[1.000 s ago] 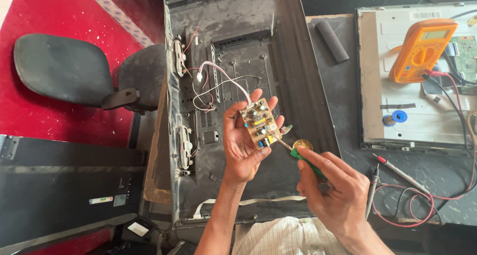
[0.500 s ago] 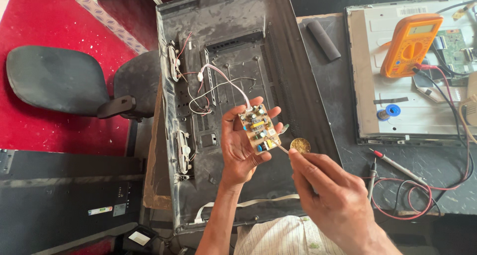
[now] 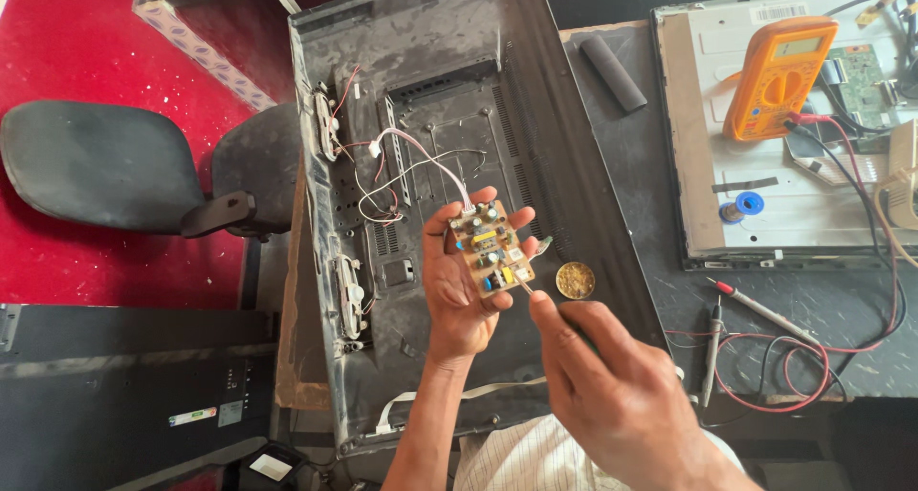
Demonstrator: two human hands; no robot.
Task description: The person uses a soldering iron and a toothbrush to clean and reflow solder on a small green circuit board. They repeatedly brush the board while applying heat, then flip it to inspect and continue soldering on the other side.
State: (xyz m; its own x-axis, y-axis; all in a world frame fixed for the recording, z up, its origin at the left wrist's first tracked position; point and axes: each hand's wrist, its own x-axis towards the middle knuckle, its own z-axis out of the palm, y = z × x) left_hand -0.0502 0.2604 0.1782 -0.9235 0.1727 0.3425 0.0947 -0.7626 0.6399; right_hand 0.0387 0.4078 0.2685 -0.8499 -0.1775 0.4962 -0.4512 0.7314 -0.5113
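holding a small tan circuit board with yellow and blue components [image 3: 490, 250] in the left hand [image 3: 457, 290], fingers wrapped round its edges, component side up, above the big black plastic back shell of a flat-screen tv [image 3: 449, 166] lying on the tabletop [image 3: 669, 300]. white and red wires [image 3: 411, 161] run from the board's top edge down into the shell. right hand [image 3: 612, 386] is closed round a thin tool with a green handle [image 3: 583, 336]; its metal tip sits at the board's lower right corner, touching or just off it, can't tell which. a small round tin of brownish paste [image 3: 575, 280] sits on the shell just beside the board.

further right: an orange multimeter [image 3: 779, 75] resting on a pale metal panel [image 3: 703, 166], its red and black probe leads [image 3: 765, 357] coiled on the tabletop, a blue spool [image 3: 749, 204], a dark grey cylinder [image 3: 614, 72]. a black chair [image 3: 105, 166] stands on the red floor [image 3: 76, 42] to the left.

risks as i read them:
- board is only hand-held, no support. any push from the tip could tilt it or make the tip skid across neighbouring parts.
- the wires look short; lifting the board further could strain the connector.
- tin is near the right wrist, easy to knock.
- if the tip is hot, the left fingertips are right next to it.
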